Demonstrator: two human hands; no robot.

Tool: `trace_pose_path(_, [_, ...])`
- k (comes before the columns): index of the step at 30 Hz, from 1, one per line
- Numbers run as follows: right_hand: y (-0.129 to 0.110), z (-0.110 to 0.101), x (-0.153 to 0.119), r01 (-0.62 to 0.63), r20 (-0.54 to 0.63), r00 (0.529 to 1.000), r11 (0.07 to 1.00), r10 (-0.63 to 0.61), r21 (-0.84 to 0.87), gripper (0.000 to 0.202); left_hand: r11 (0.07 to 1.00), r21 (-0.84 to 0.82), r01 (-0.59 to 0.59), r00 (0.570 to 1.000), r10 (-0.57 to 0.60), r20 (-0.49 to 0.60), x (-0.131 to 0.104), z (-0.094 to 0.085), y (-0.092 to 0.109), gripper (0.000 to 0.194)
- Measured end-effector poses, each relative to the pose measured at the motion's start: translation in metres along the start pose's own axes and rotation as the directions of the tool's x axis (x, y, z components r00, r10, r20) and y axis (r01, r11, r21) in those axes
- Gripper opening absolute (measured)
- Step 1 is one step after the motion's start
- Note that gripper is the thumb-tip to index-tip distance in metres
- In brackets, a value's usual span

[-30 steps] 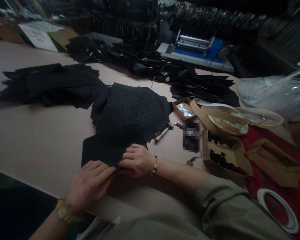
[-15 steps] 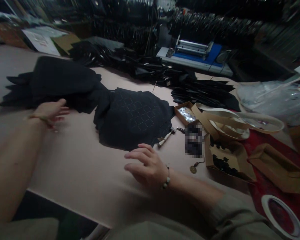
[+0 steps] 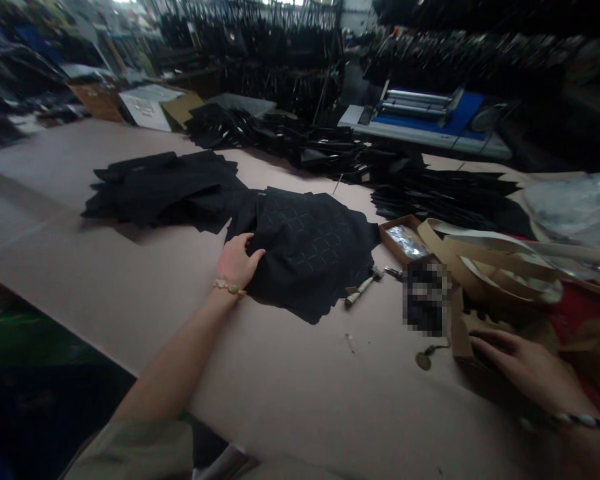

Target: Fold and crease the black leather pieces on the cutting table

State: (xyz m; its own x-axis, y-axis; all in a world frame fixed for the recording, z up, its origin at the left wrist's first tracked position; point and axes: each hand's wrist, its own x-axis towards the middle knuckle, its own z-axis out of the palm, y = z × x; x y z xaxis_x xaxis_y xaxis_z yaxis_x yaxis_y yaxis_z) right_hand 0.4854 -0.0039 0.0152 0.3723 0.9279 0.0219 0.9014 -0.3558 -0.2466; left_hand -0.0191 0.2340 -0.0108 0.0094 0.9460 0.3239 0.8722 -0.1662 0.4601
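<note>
My left hand (image 3: pixel 239 261) rests on the left edge of a stack of black fabric pieces (image 3: pixel 305 280), thumb apart from the fingers. The top piece carries a pale diamond grid of lines. Over at the right, my right hand (image 3: pixel 535 370) reaches into an open cardboard box (image 3: pixel 463 333), its fingers stretched out over the inside. The hand covers most of what the box holds. Between the stack and the box lie a small hammer (image 3: pixel 363 290) and a round brass-coloured charm (image 3: pixel 423 361) on a cord.
Another black fabric pile (image 3: pixel 165 190) lies to the left. Long heaps of black pieces (image 3: pixel 300 143) run along the back. A small box with a shiny packet (image 3: pixel 406 241), tan strips (image 3: pixel 500 267) and plastic bags (image 3: pixel 575 207) crowd the right. A blue roller machine (image 3: pixel 420 110) stands behind.
My left hand has come right, from the left pile to the diamond-marked stack. My right hand has moved right, from above the table into the cardboard box. The view has shifted left.
</note>
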Motion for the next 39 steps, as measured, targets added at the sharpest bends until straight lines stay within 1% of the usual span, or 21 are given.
trace_pose_path(2, [-0.008, -0.005, -0.001, -0.124, 0.126, 0.984, 0.992, 0.126, -0.023, 0.021, 0.999, -0.036, 0.009, 1.0, -0.01, -0.023, 0.0, -0.003, 0.002, 0.043])
trace_pose_path(4, [-0.02, -0.01, 0.0, -0.192, 0.189, 0.962, 0.981, 0.195, -0.036, 0.021, 0.998, -0.048, 0.031, 0.999, -0.032, -0.028, 0.002, -0.007, 0.006, 0.04])
trace_pose_path(6, [-0.029, -0.013, 0.0, -0.206, 0.19, 0.959, 0.978, 0.21, -0.039, 0.022, 0.996, -0.042, 0.076, 0.997, -0.076, -0.009, 0.004, -0.012, 0.008, 0.033])
trace_pose_path(9, [-0.033, -0.011, -0.001, -0.215, 0.168, 0.961, 0.975, 0.221, -0.053, 0.024, 0.992, -0.039, 0.122, 0.992, -0.121, 0.029, 0.009, -0.021, 0.012, 0.024])
trace_pose_path(11, [-0.03, -0.007, -0.003, -0.206, 0.138, 0.968, 0.977, 0.211, -0.046, 0.026, 0.997, -0.014, 0.069, 0.998, -0.069, -0.006, 0.011, -0.028, 0.015, 0.021])
trace_pose_path(14, [-0.025, -0.001, -0.004, -0.189, 0.105, 0.976, 0.982, 0.189, -0.012, 0.029, 0.989, 0.083, -0.119, 0.987, 0.127, -0.1, 0.01, -0.037, 0.024, 0.021])
trace_pose_path(15, [-0.023, 0.0, -0.004, -0.182, 0.1, 0.978, 0.983, 0.181, -0.001, 0.029, 0.982, 0.109, -0.155, 0.98, 0.167, -0.104, 0.01, -0.039, 0.027, 0.023])
trace_pose_path(16, [-0.022, 0.001, -0.004, -0.174, 0.1, 0.98, 0.985, 0.173, 0.007, 0.029, 0.98, 0.119, -0.162, 0.981, 0.173, -0.092, 0.011, -0.041, 0.03, 0.024])
trace_pose_path(18, [-0.02, 0.002, -0.004, -0.16, 0.097, 0.983, 0.987, 0.158, 0.015, 0.028, 0.989, 0.106, -0.104, 0.993, 0.109, -0.041, 0.014, -0.041, 0.031, 0.029])
trace_pose_path(20, [-0.02, 0.002, -0.005, -0.16, 0.08, 0.984, 0.987, 0.158, 0.021, 0.029, 0.998, 0.066, -0.014, 1.0, 0.013, 0.011, 0.021, -0.038, 0.026, 0.034])
trace_pose_path(22, [-0.021, 0.002, -0.008, -0.173, 0.032, 0.985, 0.984, 0.171, 0.038, 0.03, 0.997, 0.02, 0.081, 0.995, -0.082, 0.061, 0.028, -0.034, 0.017, 0.034])
trace_pose_path(24, [-0.023, 0.001, -0.012, -0.205, -0.039, 0.977, 0.977, 0.207, 0.057, 0.033, 0.991, 0.004, 0.136, 0.987, -0.135, 0.086, 0.032, -0.03, 0.007, 0.033])
trace_pose_path(26, [-0.024, 0.0, -0.015, -0.257, -0.112, 0.958, 0.964, 0.264, 0.073, 0.037, 0.996, 0.034, 0.085, 0.994, -0.087, 0.059, 0.031, -0.028, 0.001, 0.031])
trace_pose_path(28, [-0.025, -0.002, -0.016, -0.295, -0.175, 0.935, 0.95, 0.309, 0.103, 0.039, 0.994, 0.095, -0.057, 0.998, 0.058, -0.003, 0.027, -0.028, 0.001, 0.029])
trace_pose_path(29, [-0.026, -0.004, -0.017, -0.298, -0.204, 0.926, 0.946, 0.318, 0.126, 0.039, 0.983, 0.124, -0.134, 0.99, 0.138, -0.022, 0.025, -0.028, 0.003, 0.029])
trace_pose_path(31, [-0.032, -0.008, -0.018, -0.268, -0.266, 0.912, 0.946, 0.31, 0.183, 0.039, 0.955, 0.156, -0.253, 0.965, 0.26, -0.026, 0.021, -0.028, 0.008, 0.028])
trace_pose_path(33, [-0.046, -0.012, -0.02, -0.213, -0.315, 0.904, 0.943, 0.289, 0.255, 0.04, 0.936, 0.171, -0.307, 0.95, 0.311, 0.002, 0.018, -0.025, 0.012, 0.027])
trace_pose_path(35, [-0.07, -0.013, -0.025, -0.128, -0.306, 0.921, 0.93, 0.24, 0.345, 0.039, 0.921, 0.195, -0.337, 0.941, 0.337, 0.038, 0.016, -0.02, 0.013, 0.028])
trace_pose_path(37, [-0.104, -0.009, -0.032, 0.006, -0.219, 0.97, 0.897, 0.101, 0.442, 0.035, 0.9, 0.217, -0.379, 0.925, 0.374, 0.065, 0.015, -0.015, 0.014, 0.032])
trace_pose_path(38, [-0.123, -0.005, -0.036, 0.091, -0.171, 0.985, 0.867, -0.007, 0.491, 0.032, 0.888, 0.223, -0.403, 0.915, 0.396, 0.077, 0.014, -0.013, 0.014, 0.034])
trace_pose_path(39, [-0.142, 0.001, -0.04, 0.176, -0.11, 0.984, 0.829, -0.139, 0.53, 0.028, 0.878, 0.228, -0.421, 0.907, 0.414, 0.084, 0.012, -0.011, 0.014, 0.037])
